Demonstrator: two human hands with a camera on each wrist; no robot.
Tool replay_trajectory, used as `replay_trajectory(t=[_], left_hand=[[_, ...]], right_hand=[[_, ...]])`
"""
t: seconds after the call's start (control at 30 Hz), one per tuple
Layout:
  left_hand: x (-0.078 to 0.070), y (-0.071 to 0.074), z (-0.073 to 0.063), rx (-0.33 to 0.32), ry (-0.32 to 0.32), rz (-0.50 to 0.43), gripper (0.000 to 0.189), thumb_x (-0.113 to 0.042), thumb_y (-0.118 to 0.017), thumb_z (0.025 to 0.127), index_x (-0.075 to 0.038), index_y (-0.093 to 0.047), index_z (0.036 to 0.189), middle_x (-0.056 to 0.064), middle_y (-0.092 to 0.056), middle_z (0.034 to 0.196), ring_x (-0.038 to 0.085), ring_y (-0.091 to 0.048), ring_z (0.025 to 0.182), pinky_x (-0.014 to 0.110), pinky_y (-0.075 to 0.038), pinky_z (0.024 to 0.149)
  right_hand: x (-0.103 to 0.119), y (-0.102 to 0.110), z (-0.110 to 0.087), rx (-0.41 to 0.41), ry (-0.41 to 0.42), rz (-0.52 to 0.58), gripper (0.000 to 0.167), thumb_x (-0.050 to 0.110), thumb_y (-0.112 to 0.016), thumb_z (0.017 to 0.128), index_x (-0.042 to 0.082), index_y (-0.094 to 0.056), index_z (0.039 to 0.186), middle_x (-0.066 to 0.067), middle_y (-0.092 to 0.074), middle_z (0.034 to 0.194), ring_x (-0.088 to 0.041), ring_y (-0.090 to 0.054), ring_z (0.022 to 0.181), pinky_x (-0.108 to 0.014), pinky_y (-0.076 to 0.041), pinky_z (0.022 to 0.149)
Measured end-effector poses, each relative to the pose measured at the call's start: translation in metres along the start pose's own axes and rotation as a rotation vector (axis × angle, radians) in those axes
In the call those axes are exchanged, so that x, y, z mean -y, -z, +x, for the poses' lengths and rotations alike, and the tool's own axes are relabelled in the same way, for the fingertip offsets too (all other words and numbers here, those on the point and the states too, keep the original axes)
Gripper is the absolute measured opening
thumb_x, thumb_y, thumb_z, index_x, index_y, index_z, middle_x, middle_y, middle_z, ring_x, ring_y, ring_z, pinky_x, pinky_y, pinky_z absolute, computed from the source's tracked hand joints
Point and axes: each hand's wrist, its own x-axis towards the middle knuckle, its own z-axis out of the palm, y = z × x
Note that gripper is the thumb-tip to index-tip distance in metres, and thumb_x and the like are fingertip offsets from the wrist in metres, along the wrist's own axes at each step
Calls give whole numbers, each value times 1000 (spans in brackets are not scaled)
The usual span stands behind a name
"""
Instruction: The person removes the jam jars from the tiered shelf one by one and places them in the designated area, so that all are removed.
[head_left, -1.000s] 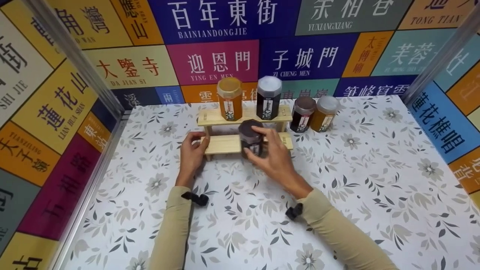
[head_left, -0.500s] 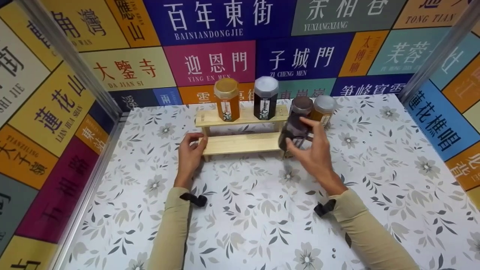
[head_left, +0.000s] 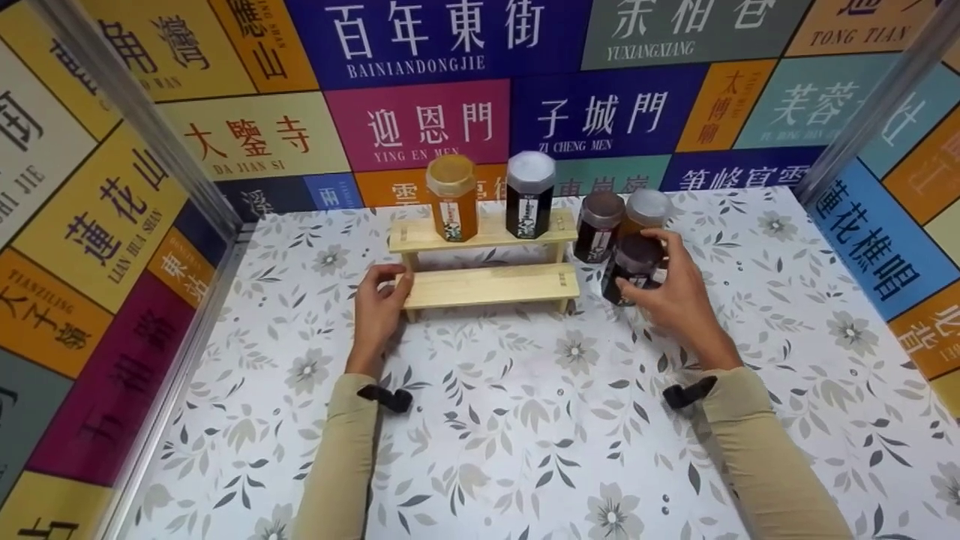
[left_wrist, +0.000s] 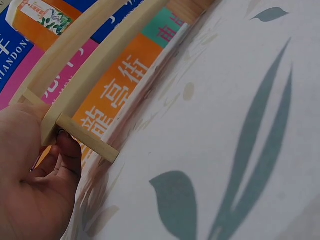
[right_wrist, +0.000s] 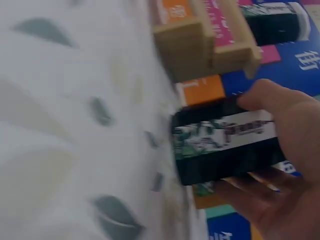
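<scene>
1. The right grip (head_left: pixel 679 296) was clamped on the dark jar (head_left: pixel 634 259), with the thumb on one side and the fingers on the other; in the right wrist view, its white label (right_wrist: pixel 225 132) appeared between them.
2. This jar was about upright, just beyond the right end of the wooden stand (head_left: pixel 487 287). Whether its bottom touched the table (head_left: pixel 465 442), I could not tell.
3. One second before, the jar was at the lower step of the stand, and half a second before, at its right end; the right arm had moved rightward with it.
4. The left grip (head_left: pixel 377 304) pinched the left end of the lower step, and it had kept this place.
5. Behind the held jar were the brown-lidded jar (head_left: pixel 598 229) and the pale-lidded amber jar (head_left: pixel 649 210), the latter now partly hidden by it.
6. On the upper step, the yellow-lidded jar (head_left: pixel 452 202) and the white-lidded jar (head_left: pixel 530 199) had stayed, apart from each other.
</scene>
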Motion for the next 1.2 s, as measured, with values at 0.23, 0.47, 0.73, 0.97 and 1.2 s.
replay_trajectory(t=[0.23, 0.47, 0.73, 0.97, 1.2], left_hand=[[0, 3, 1, -10, -2, -7, 30, -14, -74, 104, 5, -67, 127, 23, -65, 129, 36, -62, 117, 14, -51, 73], [-1, 3, 3, 12, -32, -1, 34, -23, -77, 103, 1, -70, 126, 20, -66, 126, 36, -68, 107, 17, -53, 73], [-2, 5, 3, 0, -29, 43, 31, -26, -76, 103, -3, -70, 124, 14, -68, 125, 23, -65, 114, 18, -56, 78], [-1, 3, 1, 8, -12, 40, 34, -27, -76, 104, -3, -70, 126, 15, -67, 126, 27, -65, 113, 17, -54, 77], [-2, 4, 1, 12, -12, 56, 31, -27, -75, 104, -5, -70, 125, 12, -67, 126, 25, -67, 111, 19, -55, 77]], right_hand=[[-4, 24, 11, 31, -49, -26, 87, 15, -90, 88, 15, -39, 158, -25, -54, 152, -43, -55, 138, -65, -46, 116], [-26, 44, 18, -184, -100, -100, 83, 12, -87, 87, 17, -45, 159, -26, -43, 151, -40, -47, 135, -63, -41, 117], [-40, 51, 41, -194, -108, -105, 86, 12, -81, 93, 25, -39, 167, -25, -44, 157, -44, -46, 144, -64, -38, 121], [-48, 50, 58, -101, -138, -116, 90, 14, -74, 101, 31, -23, 173, -21, -31, 171, -43, -35, 158, -64, -34, 127], [-49, 49, 64, -62, -129, -116, 91, 13, -70, 104, 31, -16, 174, -19, -22, 176, -42, -29, 161, -63, -29, 130]])
